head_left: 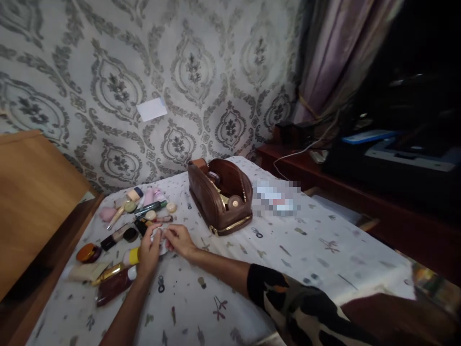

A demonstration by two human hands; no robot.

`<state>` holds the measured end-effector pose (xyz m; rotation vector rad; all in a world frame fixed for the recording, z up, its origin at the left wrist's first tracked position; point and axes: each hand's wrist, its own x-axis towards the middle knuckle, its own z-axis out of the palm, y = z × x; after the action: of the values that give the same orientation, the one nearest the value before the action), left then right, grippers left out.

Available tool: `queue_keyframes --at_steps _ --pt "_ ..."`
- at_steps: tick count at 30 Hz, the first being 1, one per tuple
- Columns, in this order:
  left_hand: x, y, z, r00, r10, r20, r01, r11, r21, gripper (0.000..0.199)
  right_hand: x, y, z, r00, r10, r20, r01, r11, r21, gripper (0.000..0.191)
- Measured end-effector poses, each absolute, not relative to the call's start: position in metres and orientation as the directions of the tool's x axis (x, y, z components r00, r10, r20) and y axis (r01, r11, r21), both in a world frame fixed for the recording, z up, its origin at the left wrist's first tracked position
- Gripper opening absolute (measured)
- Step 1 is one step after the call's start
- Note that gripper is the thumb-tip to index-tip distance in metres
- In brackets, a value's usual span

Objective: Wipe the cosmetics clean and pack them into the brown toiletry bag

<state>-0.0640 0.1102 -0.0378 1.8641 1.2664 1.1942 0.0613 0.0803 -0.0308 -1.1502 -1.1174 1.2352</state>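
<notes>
My left hand (150, 247) and my right hand (179, 241) are close together over the table, fingers closed. Between them they pinch a small whitish thing (163, 245) that looks like a crumpled tissue; the fingers hide much of it. Left of my hands lie a yellow-capped tube (131, 256), a dark red bottle (112, 288), a gold tube (111, 273), a beige tube (84, 272) and an amber jar (88, 253). Beyond them are a black-capped bottle (118, 236), a dark green tube (148, 209) and small round jars. To the right stands a brown toiletry bag (219, 197), unzipped, with items inside.
A patterned white cloth (223, 269) covers the table. A blurred-out item (275, 198) lies right of the bag. An orange-brown panel (39, 202) leans at the left. At the right are a dark red cabinet (389, 235), a cable (306, 150) and a curtain (329, 57).
</notes>
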Motion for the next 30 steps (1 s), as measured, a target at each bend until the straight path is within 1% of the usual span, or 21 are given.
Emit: queue_keyframes --at_steps 2,4,8,13,18,20,21,23,24,28,30 --pt "-0.062 0.107 -0.037 0.147 0.921 0.360 0.409 -0.388 0.826 0.038 0.062 0.081 -0.038 0.032 0.996 0.078 -0.094 0.081 -0.992 0.027" --pt "-0.060 0.104 -0.035 0.140 0.918 0.371 0.402 -0.395 0.826 0.036 0.064 0.081 -0.044 0.033 0.993 0.114 -0.110 0.117 -0.987 0.031" --pt "-0.059 0.100 -0.028 0.140 0.927 0.348 0.399 -0.375 0.837 0.036 0.066 0.083 -0.049 0.056 0.988 0.145 -0.179 0.153 -0.972 0.038" --pt "-0.062 0.100 -0.013 0.116 0.901 0.418 0.344 -0.431 0.834 0.031 0.064 0.083 -0.049 0.108 0.982 0.157 -0.202 0.176 -0.963 0.046" --pt "-0.074 0.121 0.009 0.114 0.932 0.345 0.429 -0.360 0.829 0.035 0.064 0.083 -0.049 0.101 0.984 0.146 -0.192 0.164 -0.968 0.045" --pt "-0.082 0.142 0.021 0.109 0.929 0.354 0.544 -0.354 0.760 0.037 0.064 0.082 -0.048 0.094 0.985 0.144 -0.181 0.159 -0.971 0.044" --pt "-0.086 0.155 0.028 0.117 0.921 0.370 0.643 -0.355 0.679 0.037 0.064 0.081 -0.047 0.087 0.986 0.143 -0.172 0.156 -0.973 0.043" --pt "-0.096 0.184 0.043 0.100 0.917 0.386 0.886 -0.259 0.384 0.038 0.065 0.080 -0.045 0.076 0.987 0.140 -0.151 0.150 -0.977 0.042" --pt "-0.101 0.200 0.050 0.090 0.922 0.377 0.915 -0.226 0.335 0.035 0.065 0.079 -0.045 0.071 0.988 0.137 -0.141 0.146 -0.979 0.041" --pt "-0.126 0.253 0.071 0.020 0.940 0.339 0.971 -0.099 0.217 0.025 0.064 0.077 -0.042 0.061 0.992 0.114 -0.105 0.120 -0.987 0.038" --pt "-0.138 0.270 0.077 0.009 0.949 0.315 0.985 -0.063 0.161 0.020 0.064 0.076 -0.040 0.058 0.994 0.095 -0.096 0.101 -0.990 0.036"
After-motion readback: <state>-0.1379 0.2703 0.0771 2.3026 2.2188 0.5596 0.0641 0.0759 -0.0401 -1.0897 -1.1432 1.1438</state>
